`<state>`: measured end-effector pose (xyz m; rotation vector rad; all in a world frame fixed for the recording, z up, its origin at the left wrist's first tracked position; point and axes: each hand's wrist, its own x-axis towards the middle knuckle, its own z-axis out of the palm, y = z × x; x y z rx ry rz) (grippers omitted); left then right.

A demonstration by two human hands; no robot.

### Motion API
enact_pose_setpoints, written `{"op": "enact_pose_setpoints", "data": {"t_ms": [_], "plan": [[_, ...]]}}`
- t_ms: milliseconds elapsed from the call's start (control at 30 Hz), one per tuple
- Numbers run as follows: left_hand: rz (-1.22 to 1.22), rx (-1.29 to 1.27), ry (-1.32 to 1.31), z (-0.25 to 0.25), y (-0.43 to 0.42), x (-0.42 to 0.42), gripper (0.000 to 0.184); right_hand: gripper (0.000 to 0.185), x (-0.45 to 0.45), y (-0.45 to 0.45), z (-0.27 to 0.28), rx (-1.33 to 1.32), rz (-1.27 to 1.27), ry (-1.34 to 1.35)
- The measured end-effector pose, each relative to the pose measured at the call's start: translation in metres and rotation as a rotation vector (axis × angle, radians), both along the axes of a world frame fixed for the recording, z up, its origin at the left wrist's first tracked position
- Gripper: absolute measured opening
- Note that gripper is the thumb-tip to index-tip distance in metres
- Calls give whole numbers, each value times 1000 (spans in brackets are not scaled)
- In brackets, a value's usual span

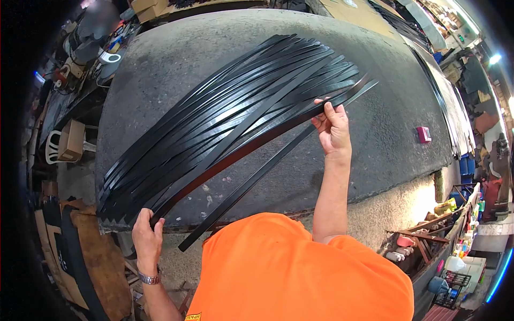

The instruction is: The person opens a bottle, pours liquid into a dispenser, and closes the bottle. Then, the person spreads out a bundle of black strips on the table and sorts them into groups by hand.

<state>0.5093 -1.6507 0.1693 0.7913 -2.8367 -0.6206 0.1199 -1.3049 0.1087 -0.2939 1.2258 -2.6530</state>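
Note:
A long leather strip (225, 163), black with a reddish-brown side showing, stretches between my two hands. My left hand (146, 241), with a metal watch at the wrist, is closed round its near end by the table's front edge. Toward the far end, my right hand (334, 128) pinches the strip between thumb and fingers. A second narrow black strip (249, 182) slants down from my right hand, its lower end sticking out past the table edge. Behind them lies a broad, fanned pile of glossy black strips (219, 107), several layers deep.
The pile rests on a large dark worktable (385, 139). A small red box (423, 135) sits near its right side. At left, a cardboard box (70, 140) stands on a white chair, with a person (96, 27) beyond. Shelving with bottles (455, 263) is at lower right.

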Motion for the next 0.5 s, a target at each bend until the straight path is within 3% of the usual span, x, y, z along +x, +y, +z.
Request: {"op": "enact_pose_setpoints", "data": {"t_ms": [267, 367, 500], "plan": [[-29, 4, -1, 2, -2, -1, 29, 15, 4, -2, 8, 110, -81, -45], [-107, 72, 161, 6, 2, -4, 39, 18, 1, 0, 6, 172, -138, -53], [-221, 72, 141, 9, -4, 1, 49, 25, -4, 4, 3, 176, -182, -74]]}}
